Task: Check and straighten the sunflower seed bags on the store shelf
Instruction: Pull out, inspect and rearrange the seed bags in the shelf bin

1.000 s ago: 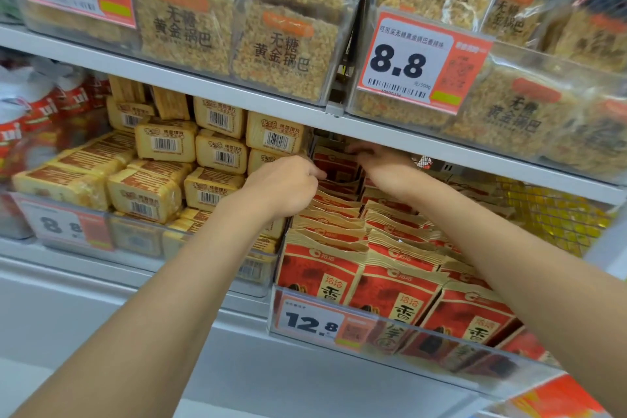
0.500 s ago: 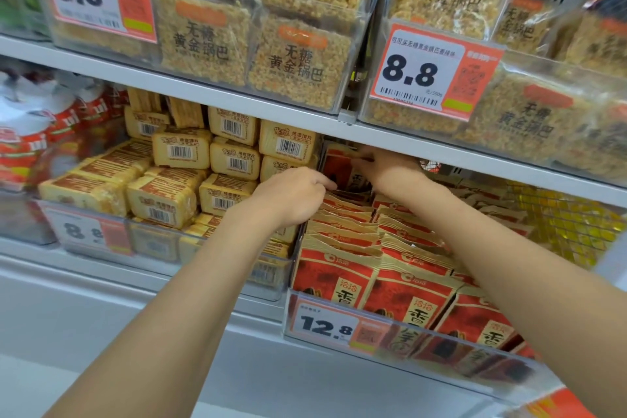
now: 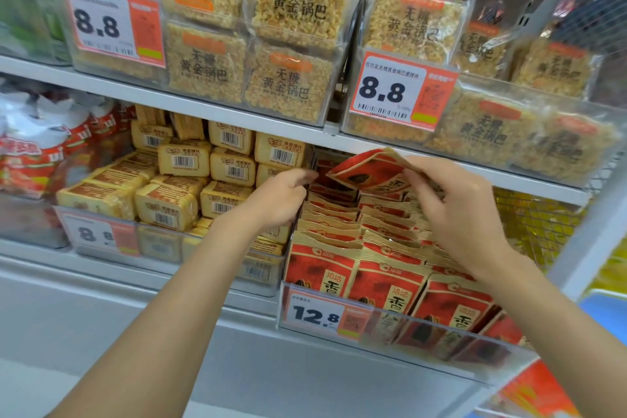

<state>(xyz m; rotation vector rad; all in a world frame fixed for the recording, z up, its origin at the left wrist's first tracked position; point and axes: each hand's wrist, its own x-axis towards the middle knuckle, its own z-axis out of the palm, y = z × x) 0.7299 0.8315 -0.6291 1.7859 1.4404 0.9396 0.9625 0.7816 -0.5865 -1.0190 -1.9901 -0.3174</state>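
Observation:
Red and tan sunflower seed bags [image 3: 356, 268] stand in rows inside a clear bin [image 3: 441, 346] on the middle shelf. My right hand [image 3: 454, 214] grips one red seed bag [image 3: 369, 170], lifted and tilted above the back rows, just under the upper shelf. My left hand [image 3: 281, 197] has its fingers curled at the left side of the back rows, touching the bags there. Whether it holds a bag is hidden.
Yellow snack packs [image 3: 190, 180] fill the bin to the left. Clear bins of rice crackers [image 3: 291, 44] sit on the upper shelf [image 3: 217, 108], low over the seed bags. A 12.8 price tag [image 3: 322, 314] fronts the seed bin. Gold packets [image 3: 536, 220] lie to the right.
My right hand has pulled a seed bag up and forward out of the back of the bin. My left hand stays at the left of the back rows.

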